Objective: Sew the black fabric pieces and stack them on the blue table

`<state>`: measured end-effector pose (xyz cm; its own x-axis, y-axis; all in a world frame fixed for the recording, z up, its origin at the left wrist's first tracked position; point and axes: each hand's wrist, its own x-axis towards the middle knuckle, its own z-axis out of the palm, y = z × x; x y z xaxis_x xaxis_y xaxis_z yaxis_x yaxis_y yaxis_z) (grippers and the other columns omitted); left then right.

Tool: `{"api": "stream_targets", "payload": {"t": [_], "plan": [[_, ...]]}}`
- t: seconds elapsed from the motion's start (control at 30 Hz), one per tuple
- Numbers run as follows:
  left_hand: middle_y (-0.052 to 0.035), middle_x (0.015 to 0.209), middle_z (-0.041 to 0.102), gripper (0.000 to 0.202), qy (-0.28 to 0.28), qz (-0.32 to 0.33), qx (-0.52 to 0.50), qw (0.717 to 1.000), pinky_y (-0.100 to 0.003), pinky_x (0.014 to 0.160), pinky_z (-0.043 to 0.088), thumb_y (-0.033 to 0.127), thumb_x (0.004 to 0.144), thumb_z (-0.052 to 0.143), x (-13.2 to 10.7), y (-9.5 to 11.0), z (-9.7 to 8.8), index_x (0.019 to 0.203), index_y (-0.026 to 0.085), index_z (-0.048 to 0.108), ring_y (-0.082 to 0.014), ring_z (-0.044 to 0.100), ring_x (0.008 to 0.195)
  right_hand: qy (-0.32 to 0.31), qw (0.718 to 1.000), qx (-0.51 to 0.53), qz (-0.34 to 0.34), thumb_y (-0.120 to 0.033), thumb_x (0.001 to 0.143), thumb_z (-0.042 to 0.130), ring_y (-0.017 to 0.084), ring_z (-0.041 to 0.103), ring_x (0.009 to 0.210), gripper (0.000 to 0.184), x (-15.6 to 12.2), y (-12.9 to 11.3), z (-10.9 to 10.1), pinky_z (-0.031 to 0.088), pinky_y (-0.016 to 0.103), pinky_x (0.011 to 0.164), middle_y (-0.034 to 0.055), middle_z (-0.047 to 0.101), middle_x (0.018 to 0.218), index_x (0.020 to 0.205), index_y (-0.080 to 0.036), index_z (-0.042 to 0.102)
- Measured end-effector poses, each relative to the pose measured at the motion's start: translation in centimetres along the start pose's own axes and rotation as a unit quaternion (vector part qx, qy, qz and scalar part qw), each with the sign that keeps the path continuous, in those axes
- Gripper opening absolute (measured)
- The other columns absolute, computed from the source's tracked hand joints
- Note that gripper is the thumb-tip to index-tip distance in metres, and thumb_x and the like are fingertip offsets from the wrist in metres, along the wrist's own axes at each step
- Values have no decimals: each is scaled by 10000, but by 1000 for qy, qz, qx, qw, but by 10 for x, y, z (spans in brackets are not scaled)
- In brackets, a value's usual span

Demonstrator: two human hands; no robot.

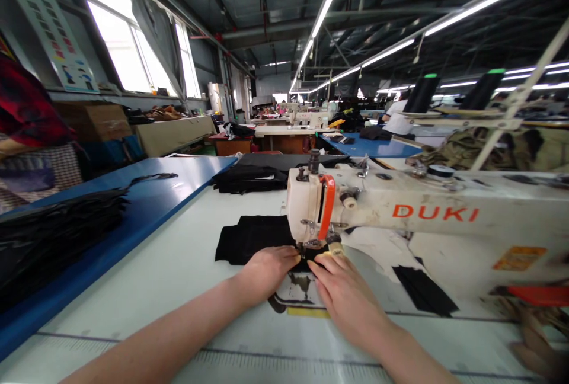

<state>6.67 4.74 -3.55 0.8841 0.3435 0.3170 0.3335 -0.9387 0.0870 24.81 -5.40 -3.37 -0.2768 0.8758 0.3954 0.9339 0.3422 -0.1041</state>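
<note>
A white sewing machine [400,209] marked DUKI stands on the pale table [169,265]. A piece of black fabric [249,239] lies under its needle and spreads to the left. My left hand [267,271] rests flat on the near edge of this fabric, fingers together and pointing at the needle. My right hand [344,292] lies just right of the needle, fingers stretched forward and pressing the fabric at the presser foot. A fingertip of the right hand wears a yellowish cover.
A stack of black fabric pieces [53,230] sits on the blue side table [146,206] at left. More black pieces [251,179] lie behind the machine, and one [424,289] lies to its right. A person in red [26,117] stands far left.
</note>
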Motion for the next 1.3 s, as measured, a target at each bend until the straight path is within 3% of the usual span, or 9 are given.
{"api": "stream_targets", "payload": {"t": [0.3,0.47,0.6,0.7,0.8,0.9,1.0,1.13,1.3], "plan": [[-118,1268,567,385,-57,-41,80,994,-331,995,427,74,886,384,-86,29,-29,1253,119,489,-217,529,1168,92,992,52,-75,-176,855,457,229,559,897,175,-7,9,1,460,406,823,62,625,872,877,-199,629],[-134,1429,373,633,-9,-194,94,976,-467,1070,291,49,746,451,-133,47,-52,1363,144,350,-281,362,1290,94,989,38,-107,-204,843,505,230,572,921,137,-12,17,10,471,408,840,49,638,903,908,-220,624],[-70,968,629,162,-8,-308,3,951,-326,844,452,159,826,482,-150,35,-80,899,167,626,-221,576,931,124,984,36,-120,-207,842,515,235,587,972,198,-18,8,5,476,406,885,54,652,986,1005,-226,626],[15,679,543,246,-24,-340,-131,931,-226,623,412,301,868,495,-143,31,-109,685,169,591,-146,531,659,137,982,71,-108,-237,849,510,231,598,1004,486,-15,-26,-6,519,352,830,90,545,1261,1330,-238,445],[58,542,385,326,-92,-330,-320,883,-196,476,289,410,846,533,-127,38,-133,655,152,588,-92,375,502,73,971,220,-67,-276,848,516,157,630,737,695,-3,-73,-21,548,294,661,153,412,1383,1457,-247,183],[56,555,430,331,-126,-312,-470,816,-181,467,281,454,805,589,-120,45,-147,735,136,650,-79,362,502,-54,934,353,12,-326,822,558,137,575,588,432,10,-102,-30,501,262,546,87,635,1056,1242,-237,514],[16,743,608,305,-101,-328,-569,748,-184,605,402,399,747,679,-135,41,-159,930,156,690,-105,512,629,-137,882,438,113,-435,805,580,141,536,518,259,16,-100,-34,425,224,482,-13,569,570,860,-189,642],[-42,874,664,336,-14,-382,-647,660,-231,709,457,337,671,762,-171,29,-178,928,134,686,-143,600,721,-147,826,513,182,-550,781,580,127,494,460,405,17,-83,-31,405,230,492,-40,485,458,854,-154,633],[-8,694,617,272,114,-365,-649,658,-196,612,429,341,696,755,-173,43,-197,799,121,632,-107,568,603,-61,785,588,187,-506,764,615,215,629,761,517,37,-107,-20,491,309,660,38,641,738,1169,-191,550]]}}
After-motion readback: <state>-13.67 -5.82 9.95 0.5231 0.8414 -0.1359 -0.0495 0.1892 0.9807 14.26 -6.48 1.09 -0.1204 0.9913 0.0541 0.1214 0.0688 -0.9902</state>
